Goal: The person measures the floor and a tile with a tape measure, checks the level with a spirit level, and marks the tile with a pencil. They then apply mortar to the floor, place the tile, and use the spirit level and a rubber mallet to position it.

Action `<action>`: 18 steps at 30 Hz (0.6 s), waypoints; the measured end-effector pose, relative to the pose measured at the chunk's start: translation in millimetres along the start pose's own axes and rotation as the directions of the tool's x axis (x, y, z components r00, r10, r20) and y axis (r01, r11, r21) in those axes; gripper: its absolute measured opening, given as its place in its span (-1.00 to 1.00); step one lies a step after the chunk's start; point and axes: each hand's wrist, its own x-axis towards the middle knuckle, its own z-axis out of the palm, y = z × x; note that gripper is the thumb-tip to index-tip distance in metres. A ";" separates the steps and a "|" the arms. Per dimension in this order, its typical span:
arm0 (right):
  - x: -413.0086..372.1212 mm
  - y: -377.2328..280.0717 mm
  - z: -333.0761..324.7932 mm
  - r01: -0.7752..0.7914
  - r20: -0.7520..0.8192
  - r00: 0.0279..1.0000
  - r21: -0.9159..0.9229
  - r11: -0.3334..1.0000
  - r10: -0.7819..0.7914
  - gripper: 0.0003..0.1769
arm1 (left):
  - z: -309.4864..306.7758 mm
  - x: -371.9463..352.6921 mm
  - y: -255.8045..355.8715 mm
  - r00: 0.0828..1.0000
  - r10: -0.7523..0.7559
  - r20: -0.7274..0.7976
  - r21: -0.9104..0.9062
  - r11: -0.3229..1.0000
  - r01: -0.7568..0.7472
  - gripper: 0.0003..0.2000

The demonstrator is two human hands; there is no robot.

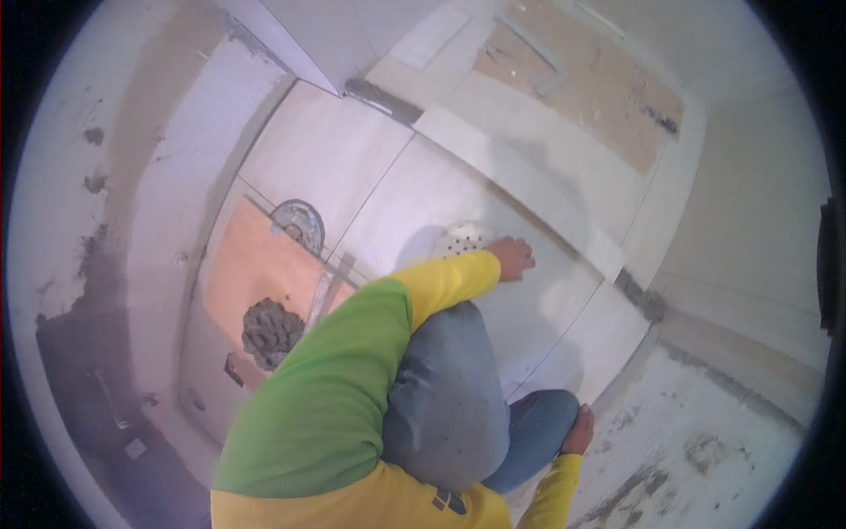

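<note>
One heap of grey mortar (272, 333) sits on the orange-brown board (236, 256), well inside its edges; it looks damp, dense and soft, likely to slump if pinched and better scooped from below. A round, dark-rimmed disc (299, 226) overlaps the board's upper right edge, and its rim seems the natural place to take hold. Farther right, the pale perforated disc (465, 238) lies on the tiled floor (361, 132), between the board and the raised ledge (520, 189), partly hidden by the yellow cuff. It is probably light and fairly stiff (its material is hard to judge from above), perhaps slippery if wet mortar gets on it. Its outer rim, on the side toward the ledge, offers a better hold than the holes, and a gentle grip would suit it in case it is brittle. Just beside it is the left hand (514, 258), palm down, its fingers loosely spread, with nothing visible in their grasp. At the right, the right hand (579, 430) is beside the denim-covered knee (548, 428); whether its fingers are pressed together or slightly apart, I cannot tell, and it shows no object.
</note>
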 end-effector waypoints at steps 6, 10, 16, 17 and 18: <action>74.7 97.6 11.8 0.443 0.380 0.896 -0.802 0.401 -0.230 -0.64 | -5.1 -30.6 -26.6 0.984 -0.105 -0.141 -0.064 0.993 0.097 -0.47; 55.6 19.5 24.5 0.042 -0.016 0.999 -0.002 0.999 -0.042 -0.39 | -48.2 -94.5 -26.2 0.842 -0.413 -0.348 -0.329 0.895 0.303 -0.48; 73.4 -85.3 -51.5 0.341 -0.210 0.911 -0.103 0.934 -0.356 -0.44 | -2.8 -188.1 -60.4 0.662 -0.622 -0.418 -0.594 0.739 0.320 -0.58; 74.6 -115.6 -86.1 0.333 -0.212 0.906 -0.178 0.926 -0.367 -0.44 | 2.7 -187.4 -78.9 0.681 -0.625 -0.382 -0.609 0.724 0.323 -0.59; 56.9 -157.1 -125.9 0.321 -0.279 0.884 -0.220 0.921 -0.375 -0.41 | 5.7 -185.7 -91.7 0.704 -0.619 -0.349 -0.623 0.714 0.319 -0.59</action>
